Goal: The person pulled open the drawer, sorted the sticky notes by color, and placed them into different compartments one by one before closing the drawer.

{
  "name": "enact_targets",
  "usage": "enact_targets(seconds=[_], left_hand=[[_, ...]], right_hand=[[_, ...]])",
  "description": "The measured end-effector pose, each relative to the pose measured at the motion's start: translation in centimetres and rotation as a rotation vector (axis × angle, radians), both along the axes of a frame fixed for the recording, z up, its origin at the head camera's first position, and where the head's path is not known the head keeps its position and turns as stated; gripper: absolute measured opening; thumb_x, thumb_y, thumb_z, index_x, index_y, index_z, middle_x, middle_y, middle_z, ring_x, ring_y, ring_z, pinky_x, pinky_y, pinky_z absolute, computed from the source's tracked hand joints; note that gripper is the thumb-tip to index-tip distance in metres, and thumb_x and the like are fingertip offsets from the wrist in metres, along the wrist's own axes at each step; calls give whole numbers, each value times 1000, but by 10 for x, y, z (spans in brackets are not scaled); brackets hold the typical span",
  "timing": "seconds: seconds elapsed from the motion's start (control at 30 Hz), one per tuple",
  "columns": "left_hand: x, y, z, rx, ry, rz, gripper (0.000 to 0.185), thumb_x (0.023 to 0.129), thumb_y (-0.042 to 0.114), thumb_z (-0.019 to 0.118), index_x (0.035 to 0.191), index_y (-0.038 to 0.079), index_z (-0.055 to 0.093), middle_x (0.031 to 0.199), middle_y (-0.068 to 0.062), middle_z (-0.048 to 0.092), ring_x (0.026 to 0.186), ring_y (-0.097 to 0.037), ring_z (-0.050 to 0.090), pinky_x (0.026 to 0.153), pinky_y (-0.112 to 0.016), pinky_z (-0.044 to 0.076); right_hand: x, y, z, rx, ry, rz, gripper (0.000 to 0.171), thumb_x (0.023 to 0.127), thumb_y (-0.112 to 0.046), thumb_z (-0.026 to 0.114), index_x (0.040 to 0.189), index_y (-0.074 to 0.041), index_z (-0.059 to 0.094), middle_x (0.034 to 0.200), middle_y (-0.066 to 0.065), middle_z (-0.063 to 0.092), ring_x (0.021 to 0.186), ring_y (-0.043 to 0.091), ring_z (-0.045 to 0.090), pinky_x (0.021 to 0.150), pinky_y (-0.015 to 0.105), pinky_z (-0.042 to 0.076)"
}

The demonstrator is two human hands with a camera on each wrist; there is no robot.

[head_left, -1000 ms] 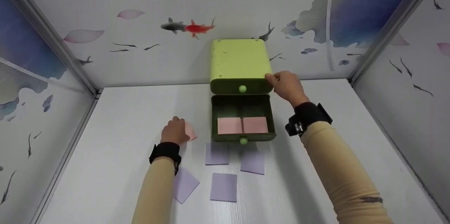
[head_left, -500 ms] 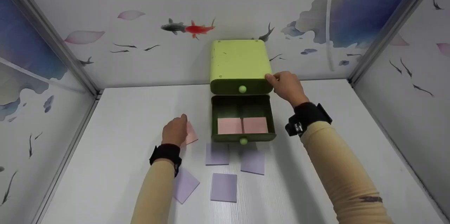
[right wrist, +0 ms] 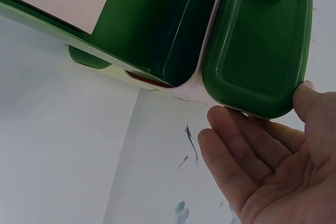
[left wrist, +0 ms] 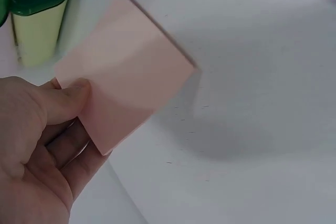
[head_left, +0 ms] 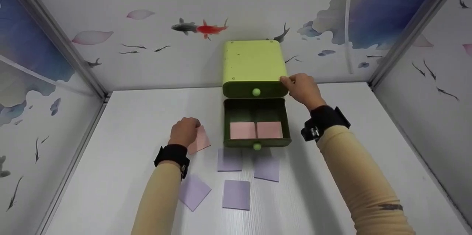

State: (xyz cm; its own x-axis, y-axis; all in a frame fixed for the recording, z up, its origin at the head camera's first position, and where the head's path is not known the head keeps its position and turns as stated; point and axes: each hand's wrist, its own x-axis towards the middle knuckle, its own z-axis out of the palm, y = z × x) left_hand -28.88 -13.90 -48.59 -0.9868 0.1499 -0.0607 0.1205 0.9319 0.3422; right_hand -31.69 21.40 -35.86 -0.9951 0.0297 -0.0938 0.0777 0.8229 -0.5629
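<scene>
My left hand (head_left: pixel 185 131) pinches a pink paper note (head_left: pixel 201 141) by one corner, between thumb and fingers, just above the white table (head_left: pixel 129 124). The left wrist view shows that note (left wrist: pixel 123 72) lifted, with its shadow below, in my left hand (left wrist: pixel 79 116). A light green two-drawer box (head_left: pixel 254 63) stands against the back wall. Its lower drawer (head_left: pixel 257 142) is pulled out and holds two pink notes (head_left: pixel 243 130) side by side. My right hand (head_left: pixel 303 89) rests against the box's right front corner; my right hand (right wrist: pixel 262 156) has straight fingers and its thumb on the upper drawer (right wrist: pixel 262 51).
Several purple notes (head_left: pixel 236 194) lie on the table in front of the open drawer, one partly under my left forearm (head_left: pixel 194 192). Painted panels wall in the table at the back and on both sides.
My left hand has raised the pink note off the table and shifted it slightly right. The right hand has stayed on the box.
</scene>
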Motion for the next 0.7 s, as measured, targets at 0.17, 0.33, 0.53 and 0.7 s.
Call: enact_targets(seconds=[0.17, 0.33, 0.53, 0.7], left_hand=[[1, 0, 15, -5, -22, -19, 25, 95, 2, 57, 116, 6, 72, 113, -15, 71, 104, -33, 67, 89, -45, 55], [2, 0, 23, -11, -24, -30, 25, 97, 5, 55, 117, 7, 71, 116, -16, 70, 107, -33, 66, 90, -45, 54], [1, 1, 38, -6, -31, -34, 26, 98, 6, 54, 119, 9, 70, 119, -14, 69, 111, -32, 64, 94, -45, 52], [2, 3, 54, -14, -15, -55, 26, 98, 8, 57, 120, 10, 70, 117, -13, 70, 111, -32, 64, 94, -46, 52]], right_hand=[[0, 1, 0, 5, 12, 12, 55, 103, -48, 40, 116, -2, 68, 102, 18, 69, 92, 28, 64, 79, 40, 49], [0, 2, -1, 13, 42, 24, 53, 103, -45, 41, 109, -2, 70, 94, 17, 69, 88, 29, 64, 79, 41, 49], [1, 2, -1, 1, 41, 16, 53, 103, -45, 41, 108, -2, 71, 95, 17, 69, 88, 28, 64, 78, 40, 48], [0, 1, -2, 8, 46, 22, 53, 103, -46, 41, 109, -2, 71, 96, 17, 70, 88, 29, 65, 77, 40, 49]])
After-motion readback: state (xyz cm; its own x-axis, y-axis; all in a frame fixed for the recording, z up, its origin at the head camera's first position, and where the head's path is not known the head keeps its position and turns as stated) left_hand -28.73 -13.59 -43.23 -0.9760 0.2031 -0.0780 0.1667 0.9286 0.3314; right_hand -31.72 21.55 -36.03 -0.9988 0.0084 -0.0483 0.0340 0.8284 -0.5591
